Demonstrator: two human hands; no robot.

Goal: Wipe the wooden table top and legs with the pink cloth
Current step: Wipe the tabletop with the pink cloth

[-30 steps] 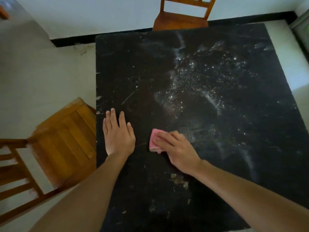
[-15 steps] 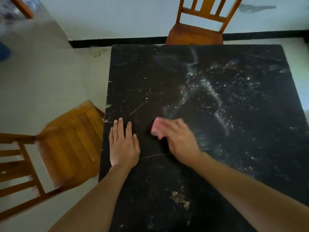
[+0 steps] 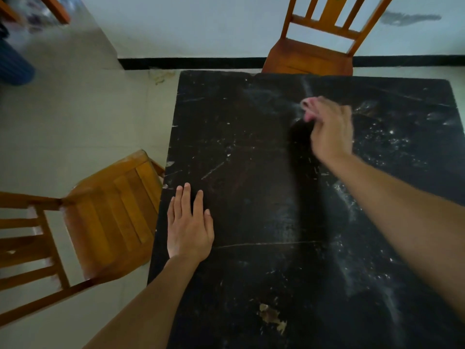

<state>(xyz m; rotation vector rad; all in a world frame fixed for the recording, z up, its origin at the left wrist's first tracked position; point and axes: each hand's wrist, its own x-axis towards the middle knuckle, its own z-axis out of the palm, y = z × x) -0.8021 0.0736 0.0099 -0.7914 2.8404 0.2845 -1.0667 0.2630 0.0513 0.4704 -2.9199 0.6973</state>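
Note:
The dark, scratched table top (image 3: 251,147) fills the right of the head view, dusted with white powder on its right half. My right hand (image 3: 331,129) is stretched toward the far middle of the top, blurred by motion, pressing the pink cloth (image 3: 308,107), which shows only as a pink edge past my fingertips. A darker streak runs on the surface from the near side up to that hand. My left hand (image 3: 188,227) lies flat, fingers apart, near the table's left edge, holding nothing. The table legs are hidden.
A wooden chair (image 3: 110,212) stands close against the table's left edge. Another wooden chair (image 3: 317,51) sits at the far side by the white wall. A chipped pale patch (image 3: 273,318) marks the near top. A blue object (image 3: 13,69) stands on the floor far left.
My right hand has swept the pink cloth away from me, from beside my left hand to the far middle of the top. My left hand stays planted; the view tilted up.

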